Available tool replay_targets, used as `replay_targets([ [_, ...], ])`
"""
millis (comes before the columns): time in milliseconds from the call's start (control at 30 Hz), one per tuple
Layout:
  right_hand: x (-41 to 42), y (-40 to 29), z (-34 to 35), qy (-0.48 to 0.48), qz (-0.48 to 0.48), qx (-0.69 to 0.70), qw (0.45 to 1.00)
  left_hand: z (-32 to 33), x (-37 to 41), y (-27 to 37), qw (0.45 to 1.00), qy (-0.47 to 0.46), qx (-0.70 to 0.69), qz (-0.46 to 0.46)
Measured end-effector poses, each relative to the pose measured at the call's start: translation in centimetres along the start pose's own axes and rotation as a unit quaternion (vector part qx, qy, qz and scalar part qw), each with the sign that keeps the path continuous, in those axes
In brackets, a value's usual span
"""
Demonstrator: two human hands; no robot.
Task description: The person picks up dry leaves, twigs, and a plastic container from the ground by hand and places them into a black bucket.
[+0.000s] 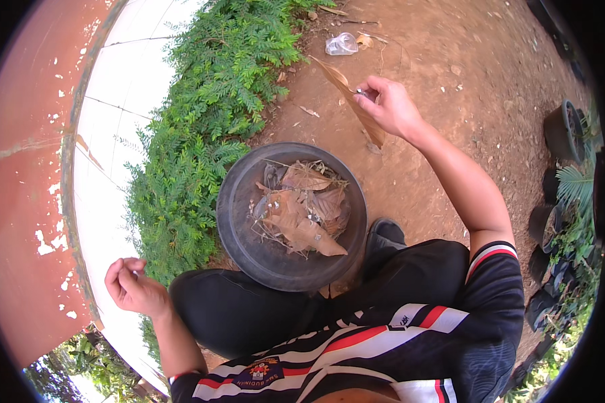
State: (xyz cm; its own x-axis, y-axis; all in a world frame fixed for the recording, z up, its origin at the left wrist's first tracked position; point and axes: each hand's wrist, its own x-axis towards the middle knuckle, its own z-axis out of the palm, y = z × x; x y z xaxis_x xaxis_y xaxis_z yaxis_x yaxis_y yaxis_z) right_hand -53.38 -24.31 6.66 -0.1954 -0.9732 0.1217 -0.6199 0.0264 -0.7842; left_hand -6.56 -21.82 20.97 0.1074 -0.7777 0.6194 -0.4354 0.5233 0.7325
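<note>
My right hand (387, 105) pinches a long dry brown leaf (350, 95) and a small pale piece, too small to name, above the bare soil. Below and left of it, a round black basin (237, 252) stands in front of my knees, with dry brown leaves (295, 216), thin twigs and small pale bits inside. Over the white tiles on the left, my left hand (136, 288) is raised with its fingers curled; whether it holds anything is hidden.
A green leafy hedge (191, 166) runs between the white tiled floor (113, 101) and the soil. A clear plastic cup (342, 44) lies on the ground ahead. Black plant pots (559, 131) line the right side. My shoe (387, 234) is beside the basin.
</note>
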Motion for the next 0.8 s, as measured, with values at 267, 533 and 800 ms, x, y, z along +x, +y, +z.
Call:
replay_targets([
  [267,-2.9,-11.9,-1.5,-0.075,-0.278,0.030,0.957,9.0,-0.4,1.1,0.945,-0.272,-0.102,-0.151],
  [533,-6.6,-12.7,3.6,-0.212,-0.334,0.052,0.917,8.5,0.2,-0.3,0.785,-0.517,-0.140,-0.311],
  [800,-7.6,-11.4,6.5,-0.284,-0.237,0.093,0.924,9.0,-1.3,-1.3,0.818,-0.528,0.100,-0.205],
])
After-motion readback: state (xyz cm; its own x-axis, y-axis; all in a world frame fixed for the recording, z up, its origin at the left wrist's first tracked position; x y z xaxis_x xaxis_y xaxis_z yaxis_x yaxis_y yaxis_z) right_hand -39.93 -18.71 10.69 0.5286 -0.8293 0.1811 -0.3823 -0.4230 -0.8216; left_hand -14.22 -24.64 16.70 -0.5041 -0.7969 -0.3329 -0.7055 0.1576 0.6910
